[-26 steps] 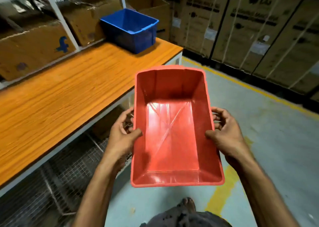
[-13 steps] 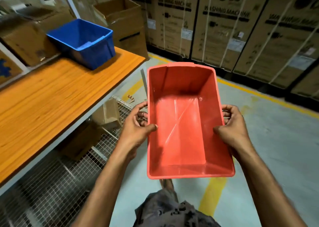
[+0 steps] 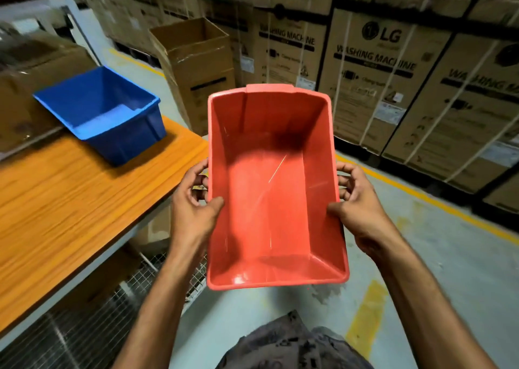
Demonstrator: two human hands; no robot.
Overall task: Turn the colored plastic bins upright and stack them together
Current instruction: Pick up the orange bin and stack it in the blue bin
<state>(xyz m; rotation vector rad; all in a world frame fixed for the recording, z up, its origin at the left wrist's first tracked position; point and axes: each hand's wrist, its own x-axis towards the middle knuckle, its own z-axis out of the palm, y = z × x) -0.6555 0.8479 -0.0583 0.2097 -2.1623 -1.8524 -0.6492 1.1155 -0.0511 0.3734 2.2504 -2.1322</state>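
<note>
I hold a red plastic bin [image 3: 273, 200] upright in front of me, its open top facing up and its inside empty. My left hand [image 3: 193, 208] grips its left rim, thumb inside the wall. My right hand [image 3: 356, 208] grips the right rim the same way. The bin hangs over the floor, just off the end of the wooden table. A blue plastic bin [image 3: 106, 116] stands upright on the far end of the table, to the left of the red one and apart from it.
The orange wooden table [image 3: 70, 200] runs along my left, with a wire-mesh shelf [image 3: 84, 329] beneath it. An open cardboard box [image 3: 196, 68] stands behind the table end. Stacked washing-machine cartons [image 3: 393, 73] line the far wall. Grey floor with yellow lines [image 3: 427, 200] lies to the right.
The view has swung to the right along the table, so the blue bin now sits further left. The red bin stays held in both hands, now nearer the table's end.
</note>
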